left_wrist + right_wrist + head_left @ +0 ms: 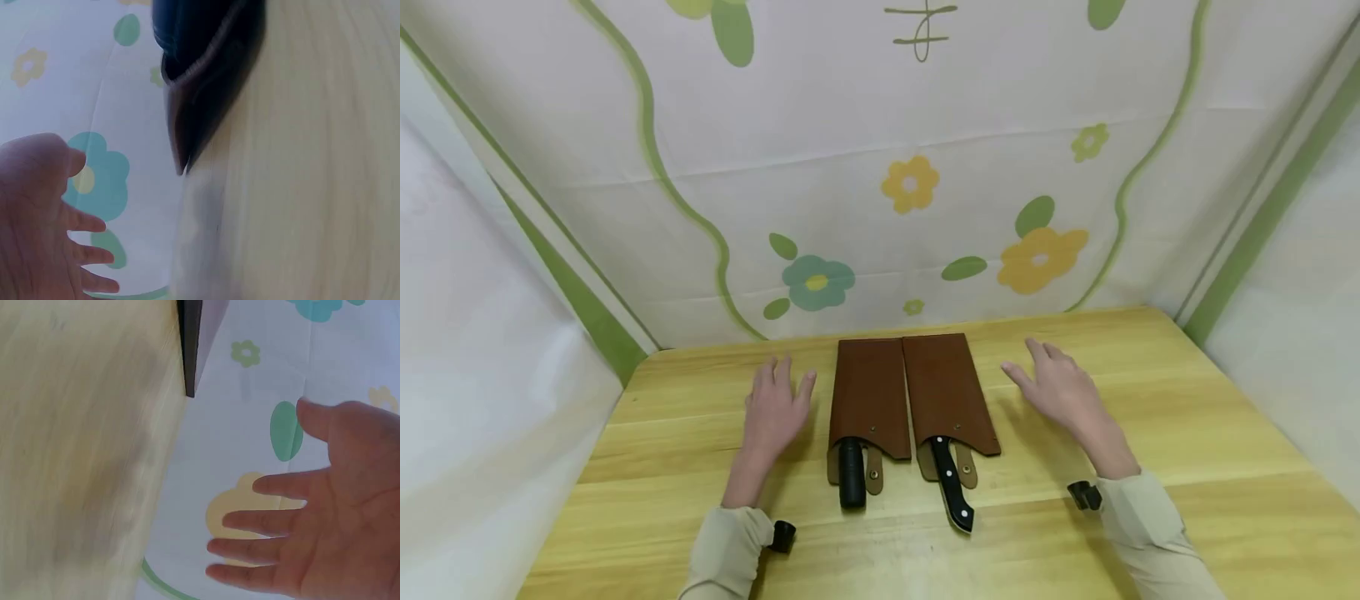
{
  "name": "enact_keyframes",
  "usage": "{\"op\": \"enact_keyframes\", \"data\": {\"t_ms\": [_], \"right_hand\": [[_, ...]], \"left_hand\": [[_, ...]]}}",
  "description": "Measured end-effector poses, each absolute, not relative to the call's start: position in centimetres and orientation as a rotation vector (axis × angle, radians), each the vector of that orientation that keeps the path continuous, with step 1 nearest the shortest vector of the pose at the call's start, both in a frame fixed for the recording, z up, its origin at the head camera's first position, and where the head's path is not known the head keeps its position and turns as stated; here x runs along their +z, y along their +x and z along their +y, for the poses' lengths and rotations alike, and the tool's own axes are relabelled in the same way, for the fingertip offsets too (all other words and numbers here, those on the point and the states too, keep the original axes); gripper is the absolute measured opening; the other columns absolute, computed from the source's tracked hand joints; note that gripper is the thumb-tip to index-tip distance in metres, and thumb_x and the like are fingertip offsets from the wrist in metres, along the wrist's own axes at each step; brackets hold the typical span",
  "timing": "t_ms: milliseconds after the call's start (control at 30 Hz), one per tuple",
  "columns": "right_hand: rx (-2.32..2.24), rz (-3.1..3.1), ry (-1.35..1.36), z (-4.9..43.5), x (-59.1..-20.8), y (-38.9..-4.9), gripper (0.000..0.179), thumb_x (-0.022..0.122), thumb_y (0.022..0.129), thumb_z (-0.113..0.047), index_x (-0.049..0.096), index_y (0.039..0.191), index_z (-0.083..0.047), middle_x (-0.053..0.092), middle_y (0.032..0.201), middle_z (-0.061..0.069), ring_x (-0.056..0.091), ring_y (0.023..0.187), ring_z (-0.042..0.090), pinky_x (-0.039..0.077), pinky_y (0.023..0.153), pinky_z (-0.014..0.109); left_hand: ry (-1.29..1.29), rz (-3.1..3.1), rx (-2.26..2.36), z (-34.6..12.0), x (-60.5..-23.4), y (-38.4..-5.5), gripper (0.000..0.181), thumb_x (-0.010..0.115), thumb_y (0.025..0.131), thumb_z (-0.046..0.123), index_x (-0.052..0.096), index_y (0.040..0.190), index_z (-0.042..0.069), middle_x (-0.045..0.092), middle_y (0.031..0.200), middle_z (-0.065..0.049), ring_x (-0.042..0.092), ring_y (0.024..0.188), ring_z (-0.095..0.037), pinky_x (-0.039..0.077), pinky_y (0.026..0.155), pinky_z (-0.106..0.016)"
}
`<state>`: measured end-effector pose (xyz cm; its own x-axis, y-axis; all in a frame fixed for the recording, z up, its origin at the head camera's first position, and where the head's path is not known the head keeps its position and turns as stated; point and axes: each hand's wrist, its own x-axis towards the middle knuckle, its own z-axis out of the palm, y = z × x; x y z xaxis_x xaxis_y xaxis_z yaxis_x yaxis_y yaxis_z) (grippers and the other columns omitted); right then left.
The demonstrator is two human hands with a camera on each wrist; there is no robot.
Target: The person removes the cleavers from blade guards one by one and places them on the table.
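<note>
Two brown leather knife sheaths lie side by side on the wooden table. From the left sheath sticks a thick black handle. A black knife handle with rivets comes out of the right sheath; both blades are hidden inside. The snap straps hang loose beside the handles. My left hand is just left of the left sheath, fingers extended, holding nothing. To the right of the other sheath, my right hand has its fingers spread and holds nothing. Each wrist view shows an empty palm and part of a sheath.
The pale wooden table ends at a white cloth backdrop printed with flowers and leaves. White side panels with green edges stand left and right. A small black device sits at the left wrist, another at the right.
</note>
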<state>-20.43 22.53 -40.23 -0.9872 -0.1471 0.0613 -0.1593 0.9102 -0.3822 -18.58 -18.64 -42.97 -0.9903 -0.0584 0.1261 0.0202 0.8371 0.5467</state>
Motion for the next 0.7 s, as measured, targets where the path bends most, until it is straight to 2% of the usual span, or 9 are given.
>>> {"op": "enact_keyframes", "data": {"t_ms": [133,233,333,500,700], "right_hand": [[0.759,-3.005,0.21,22.6,-40.2,-20.4,0.075,0.045,0.109,-0.051,0.042,0.148,0.014,0.05,0.142,0.04,0.05,0.126,0.058,0.045,0.098,0.068],[0.902,-2.973,0.172,22.5,-39.8,-20.2,0.073,0.045,0.11,-0.049,0.043,0.147,0.013,0.056,0.137,0.038,0.058,0.121,0.053,0.051,0.094,0.063],[0.986,-2.927,0.148,22.4,-39.3,-20.0,0.07,0.046,0.11,-0.048,0.044,0.147,0.012,0.06,0.131,0.037,0.062,0.116,0.051,0.054,0.089,0.06],[1.073,-2.836,0.16,22.3,-38.7,-19.6,0.061,0.049,0.11,-0.042,0.052,0.141,0.01,0.067,0.12,0.033,0.068,0.106,0.046,0.057,0.08,0.055],[1.465,-2.691,0.142,22.0,-37.7,-19.2,0.059,0.051,0.109,-0.042,0.055,0.137,0.009,0.072,0.113,0.027,0.075,0.093,0.032,0.06,0.075,0.03]], "left_hand": [[0.117,-2.787,-1.246,-18.4,-43.0,-18.6,0.066,0.044,0.111,0.042,0.038,0.152,-0.008,0.032,0.156,-0.032,0.031,0.143,-0.052,0.032,0.112,-0.068],[0.173,-2.691,-1.59,-18.4,-42.9,-18.7,0.068,0.046,0.109,0.049,0.041,0.151,-0.004,0.039,0.154,-0.026,0.039,0.141,-0.046,0.036,0.112,-0.062],[0.199,-2.543,-1.933,-18.3,-42.7,-18.9,0.064,0.047,0.109,0.047,0.043,0.149,-0.004,0.044,0.153,-0.024,0.043,0.14,-0.043,0.037,0.114,-0.057],[0.212,-2.359,-2.239,-17.7,-42.6,-19.1,0.054,0.045,0.112,0.028,0.04,0.147,-0.012,0.043,0.151,-0.03,0.043,0.141,-0.046,0.038,0.115,-0.052],[0.221,-2.315,-2.32,-17.5,-42.6,-19.0,0.054,0.046,0.111,0.027,0.039,0.149,-0.011,0.043,0.151,-0.031,0.044,0.14,-0.045,0.039,0.114,-0.051]]}}
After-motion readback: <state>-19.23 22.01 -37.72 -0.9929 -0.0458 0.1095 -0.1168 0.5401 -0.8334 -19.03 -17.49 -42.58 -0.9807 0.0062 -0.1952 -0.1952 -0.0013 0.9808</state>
